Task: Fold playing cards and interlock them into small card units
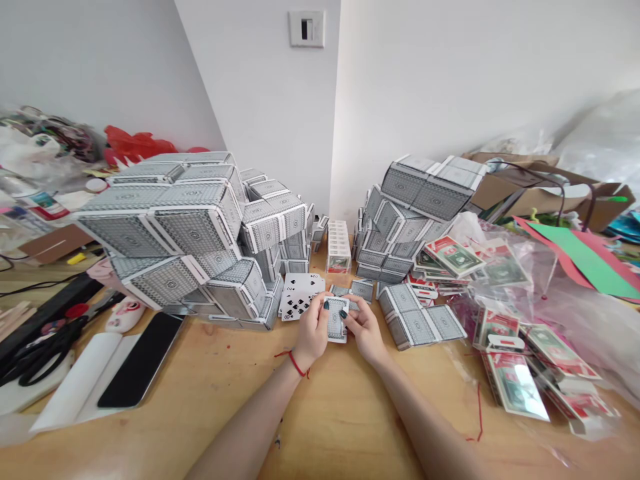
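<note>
Both my hands meet at the middle of the wooden table [340, 413], holding a small stack of grey-backed playing cards [337, 319] between them. My left hand [311, 331] grips the stack's left edge with thumb and fingers. Its right edge is pinched by my right hand [365, 329]. Just behind the hands lie face-up spade cards [299, 295] and a few loose folded card pieces [361, 290].
A big pile of blocks built from cards [185, 233] stands at the left, another pile [415, 207] at the right. Card boxes in plastic [515, 360] spread at the right. A black phone [143, 360], scissors [35, 353] and paper lie at the left.
</note>
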Demonstrator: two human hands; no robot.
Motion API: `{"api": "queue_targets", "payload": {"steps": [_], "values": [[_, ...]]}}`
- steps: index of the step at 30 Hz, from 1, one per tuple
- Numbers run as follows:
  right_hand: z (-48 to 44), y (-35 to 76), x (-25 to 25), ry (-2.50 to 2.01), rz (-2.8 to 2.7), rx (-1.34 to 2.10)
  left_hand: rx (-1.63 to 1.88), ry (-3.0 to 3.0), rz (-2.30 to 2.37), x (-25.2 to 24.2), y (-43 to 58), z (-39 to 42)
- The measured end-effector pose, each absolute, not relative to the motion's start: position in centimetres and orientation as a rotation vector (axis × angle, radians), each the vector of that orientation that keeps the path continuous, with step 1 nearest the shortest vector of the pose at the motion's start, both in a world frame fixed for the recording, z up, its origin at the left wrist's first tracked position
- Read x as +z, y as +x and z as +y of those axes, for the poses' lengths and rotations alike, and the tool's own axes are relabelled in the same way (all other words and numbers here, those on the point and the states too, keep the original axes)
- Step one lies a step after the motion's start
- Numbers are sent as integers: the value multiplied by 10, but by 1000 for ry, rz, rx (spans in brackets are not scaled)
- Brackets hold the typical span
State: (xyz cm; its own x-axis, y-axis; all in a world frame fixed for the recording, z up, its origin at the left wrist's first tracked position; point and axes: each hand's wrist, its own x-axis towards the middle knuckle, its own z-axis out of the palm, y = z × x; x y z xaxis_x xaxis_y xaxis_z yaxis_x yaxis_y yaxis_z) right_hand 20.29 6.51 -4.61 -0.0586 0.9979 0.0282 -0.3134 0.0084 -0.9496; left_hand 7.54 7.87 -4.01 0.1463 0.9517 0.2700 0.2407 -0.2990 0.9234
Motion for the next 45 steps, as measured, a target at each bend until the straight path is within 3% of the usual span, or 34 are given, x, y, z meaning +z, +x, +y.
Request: {"api": "queue_targets", "payload": {"steps": [45], "values": [[65, 202, -42, -966, -946, 1382, 1184, 1537, 1166, -41, 82, 82]]}}
